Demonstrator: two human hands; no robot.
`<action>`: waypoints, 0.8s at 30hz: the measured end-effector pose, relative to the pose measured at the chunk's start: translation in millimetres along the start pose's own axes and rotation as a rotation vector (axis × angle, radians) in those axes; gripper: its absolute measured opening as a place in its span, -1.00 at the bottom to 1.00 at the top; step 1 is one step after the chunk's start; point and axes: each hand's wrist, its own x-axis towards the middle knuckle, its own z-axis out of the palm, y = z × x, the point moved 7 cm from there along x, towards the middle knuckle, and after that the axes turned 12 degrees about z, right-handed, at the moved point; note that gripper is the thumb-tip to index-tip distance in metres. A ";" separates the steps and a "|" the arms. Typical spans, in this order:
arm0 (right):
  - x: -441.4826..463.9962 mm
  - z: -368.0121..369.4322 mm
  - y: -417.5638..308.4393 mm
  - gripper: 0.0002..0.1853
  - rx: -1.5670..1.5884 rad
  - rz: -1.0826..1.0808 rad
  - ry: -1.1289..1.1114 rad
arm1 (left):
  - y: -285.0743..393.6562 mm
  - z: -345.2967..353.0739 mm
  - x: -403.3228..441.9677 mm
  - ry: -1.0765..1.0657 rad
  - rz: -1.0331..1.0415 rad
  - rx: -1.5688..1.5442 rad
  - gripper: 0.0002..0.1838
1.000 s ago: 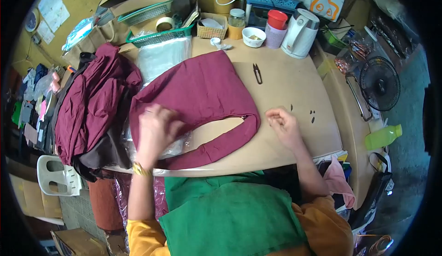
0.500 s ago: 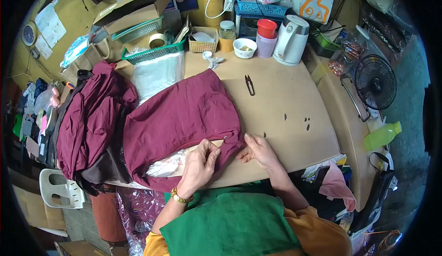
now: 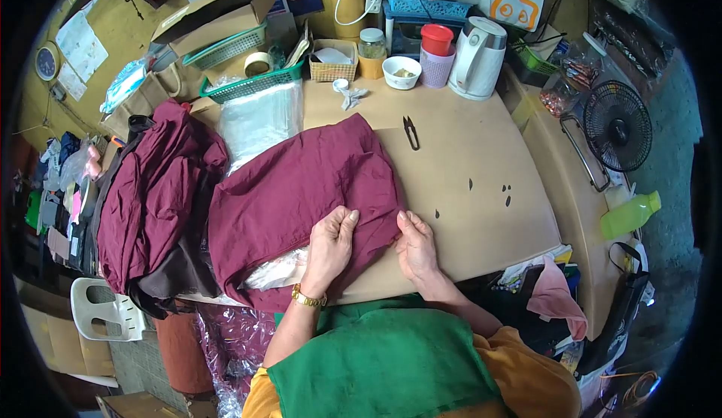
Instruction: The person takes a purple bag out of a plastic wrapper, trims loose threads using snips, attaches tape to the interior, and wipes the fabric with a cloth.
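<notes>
A maroon zippered fabric piece [image 3: 293, 200] lies across the table in front of me, its lower edge near the table's front. My left hand [image 3: 329, 246], with a gold watch at the wrist, pinches the fabric right of its middle. At the right edge, my right hand [image 3: 417, 246] is closed on the same cloth with the thumb up. White and clear plastic [image 3: 278, 270] shows in an opening along the lower side. The zipper is now hidden by folds and my hands. Black thread snips [image 3: 411, 133] lie beyond the cloth on the right.
A crumpled maroon and black fabric pile [image 3: 154, 192] is at left. Clear plastic bags [image 3: 259, 121] lie behind the cloth. Along the back stand a green basket [image 3: 252, 83], a white bowl [image 3: 401, 74] and an electric kettle [image 3: 479, 61]. A fan [image 3: 618, 126] is at right.
Both hands have moved up the cloth and closed on it. The right side of the fabric is now folded or lifted, covering the zipper pull seen before. The view has shifted slightly.
</notes>
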 end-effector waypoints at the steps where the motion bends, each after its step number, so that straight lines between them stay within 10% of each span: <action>1: 0.0 -2.4 1.2 -0.60 -0.031 0.023 0.043 | 9.2 -4.6 -2.0 0.059 0.028 0.088 -0.79; 6: -0.2 6.5 -19.7 -0.53 -0.597 -0.368 0.026 | 63.7 -13.9 1.7 0.154 0.482 0.322 -0.91; 11: -7.3 16.1 -24.0 -0.53 -0.682 -0.381 0.023 | 35.5 -6.5 2.8 0.118 0.427 0.376 -0.92; 13: -2.1 8.2 -14.4 -0.54 -0.418 -0.270 -0.007 | 1.4 -8.1 3.2 0.150 0.010 -0.025 -0.85; 16: -8.0 24.2 3.9 -0.62 0.150 0.047 0.021 | -28.5 3.1 4.6 0.202 0.002 -0.277 -0.76; 24: -2.3 18.6 28.3 -0.81 -0.181 0.051 -0.274 | 4.2 -6.9 5.1 0.233 0.077 -0.114 -0.72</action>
